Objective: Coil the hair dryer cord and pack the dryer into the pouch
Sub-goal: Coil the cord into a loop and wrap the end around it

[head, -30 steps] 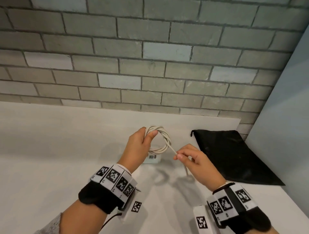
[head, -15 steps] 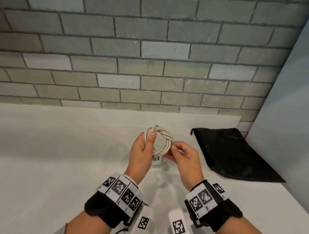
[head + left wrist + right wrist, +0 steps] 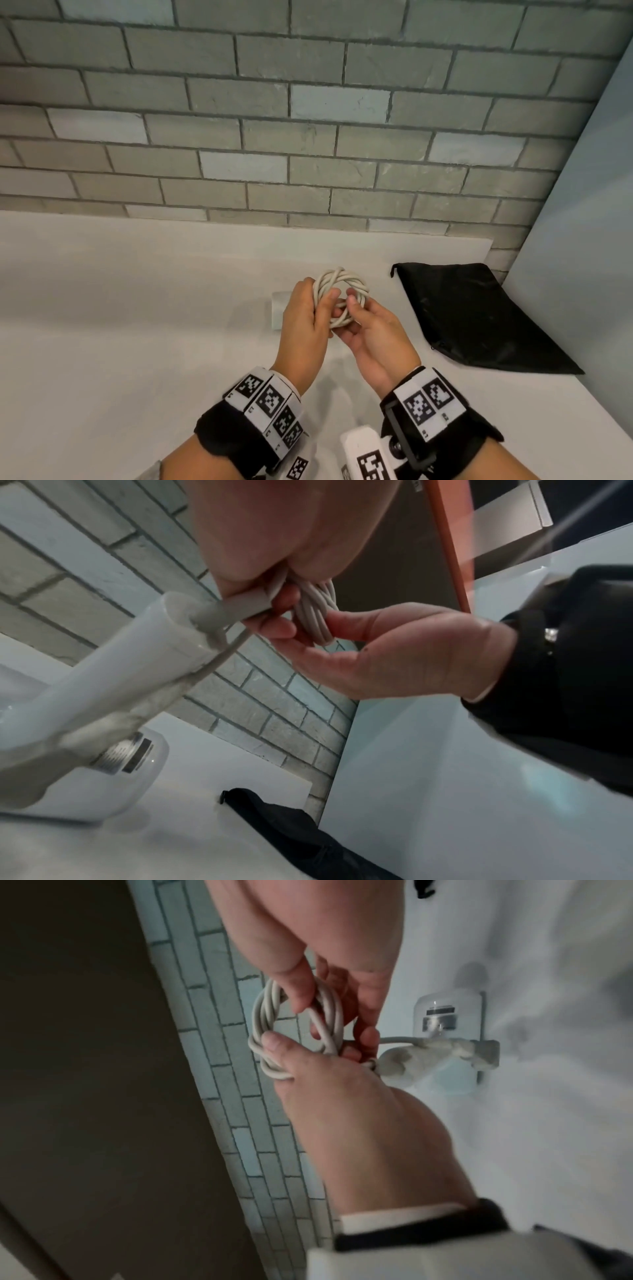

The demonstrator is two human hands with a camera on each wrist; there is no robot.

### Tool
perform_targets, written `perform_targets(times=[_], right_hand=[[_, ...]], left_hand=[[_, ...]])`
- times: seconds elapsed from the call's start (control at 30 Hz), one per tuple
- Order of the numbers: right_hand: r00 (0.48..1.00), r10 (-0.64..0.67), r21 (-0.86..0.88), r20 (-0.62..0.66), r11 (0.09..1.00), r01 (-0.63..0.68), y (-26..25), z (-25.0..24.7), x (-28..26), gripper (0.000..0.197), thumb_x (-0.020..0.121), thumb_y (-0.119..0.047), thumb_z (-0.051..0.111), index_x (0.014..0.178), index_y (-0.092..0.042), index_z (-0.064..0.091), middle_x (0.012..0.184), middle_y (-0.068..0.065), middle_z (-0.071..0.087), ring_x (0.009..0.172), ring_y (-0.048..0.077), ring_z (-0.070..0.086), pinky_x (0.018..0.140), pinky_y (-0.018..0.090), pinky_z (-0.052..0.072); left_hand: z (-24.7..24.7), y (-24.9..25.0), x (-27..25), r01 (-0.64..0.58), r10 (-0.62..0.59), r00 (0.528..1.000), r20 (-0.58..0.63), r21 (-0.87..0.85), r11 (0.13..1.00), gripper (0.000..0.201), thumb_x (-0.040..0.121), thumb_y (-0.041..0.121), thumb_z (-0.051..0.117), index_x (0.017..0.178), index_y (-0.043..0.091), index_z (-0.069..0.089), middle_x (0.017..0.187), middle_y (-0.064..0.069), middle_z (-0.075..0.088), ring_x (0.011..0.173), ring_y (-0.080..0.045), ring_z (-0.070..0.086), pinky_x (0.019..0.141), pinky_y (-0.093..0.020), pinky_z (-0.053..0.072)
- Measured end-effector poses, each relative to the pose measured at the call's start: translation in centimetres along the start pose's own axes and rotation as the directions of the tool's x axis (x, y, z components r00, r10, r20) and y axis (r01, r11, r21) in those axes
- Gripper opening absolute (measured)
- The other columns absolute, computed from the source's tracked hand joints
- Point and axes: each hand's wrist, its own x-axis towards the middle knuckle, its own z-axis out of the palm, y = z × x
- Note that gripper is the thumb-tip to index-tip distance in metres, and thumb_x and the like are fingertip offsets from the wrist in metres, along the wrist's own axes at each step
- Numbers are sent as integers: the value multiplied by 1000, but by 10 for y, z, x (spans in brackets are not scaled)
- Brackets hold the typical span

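Observation:
The white cord is wound into a small ring held above the counter. My left hand grips the ring's left side, thumb over the strands. My right hand pinches the lower right part of the coil, thumb on top and fingers underneath. In the left wrist view the strands run between both hands. The white hair dryer lies on the counter behind my left hand, mostly hidden; its handle rises toward the coil. The black pouch lies flat to the right.
The white counter ends at a grey brick wall at the back. A pale panel stands at the right, just beyond the pouch. The counter's right edge runs diagonally below the pouch.
My right hand, which held a loose strand out to the right, has come in against the coil. The ring has gained a turn, and both hands now hold it.

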Motion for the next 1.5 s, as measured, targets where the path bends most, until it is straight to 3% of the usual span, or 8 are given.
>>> perform_targets(times=[0.2, 0.5, 0.67, 0.9, 1.1, 1.27, 1.37, 1.5], right_hand=[[995, 60, 55, 74, 996, -64, -10, 0, 7, 32, 93, -12, 44, 118, 6, 52, 100, 20, 60, 88, 25, 61, 71, 30, 56], [986, 63, 94, 155, 992, -79, -13, -8, 13, 13, 86, -11, 49, 94, -6, 59, 54, -2, 54, 62, 12, 55, 70, 25, 52], [964, 16, 29, 265, 999, -25, -12, -15, 13, 50, 61, -23, 79, 102, 1, 62, 95, 12, 67, 95, 19, 64, 83, 27, 54], [992, -17, -162, 126, 986, 37, -7, -17, 3, 29, 83, -14, 58, 111, -10, 59, 100, 5, 66, 95, 15, 60, 85, 28, 43], [997, -11, -209, 80, 977, 28, -2, -19, 4, 16, 93, -19, 45, 99, -12, 58, 83, 0, 63, 81, 10, 57, 76, 25, 38], [990, 76, -167, 118, 984, -56, -12, -26, 8, 30, 89, -21, 48, 60, -12, 48, 62, 1, 52, 71, 14, 54, 68, 24, 43], [979, 87, -204, 183, 978, -49, -15, -28, 6, 8, 79, -15, 63, 84, -11, 58, 78, 7, 60, 78, 15, 60, 72, 25, 50], [988, 14, -272, 152, 962, 29, -14, -28, 4, 54, 80, 10, 56, 126, -15, 41, 107, 17, 54, 96, 27, 59, 83, 38, 52]], left_hand=[[-1, 6, 8, 22, -22, 1000, 0, -6, 1000, 14, 92, 24, 46, 92, 11, 50, 88, 1, 43, 73, -14, 54, 51, -14, 47], [5, 3, 9, 38, -36, 999, -32, 49, 998, 22, 92, 24, 48, 71, 26, 42, 79, 5, 41, 72, -5, 47, 66, -5, 37], [11, 3, 5, -77, 74, 997, 23, 127, 989, 14, 93, 22, 43, 83, 13, 44, 81, 8, 40, 75, -4, 45, 68, -6, 36], [10, 3, 12, -110, 121, 991, -53, 183, 977, 14, 92, 16, 48, 81, 10, 41, 80, 6, 35, 71, -1, 43, 67, -3, 34], [10, 2, 9, -119, 123, 992, -12, 166, 979, 16, 92, 17, 48, 79, 12, 40, 80, 9, 34, 73, 14, 43, 69, -2, 34], [14, -2, 7, 51, -51, 995, 84, 6, 999, 17, 92, 26, 47, 75, 25, 42, 84, 5, 39, 82, -7, 47, 74, -11, 38], [16, -2, 5, 113, -103, 982, 156, -54, 992, 12, 92, 29, 45, 81, 26, 46, 89, 3, 39, 87, -14, 48, 76, -19, 40], [14, -5, 6, 173, -149, 973, 178, -129, 976, 9, 92, 33, 46, 85, 27, 47, 99, -9, 44, 94, -23, 53, 82, -35, 46]])
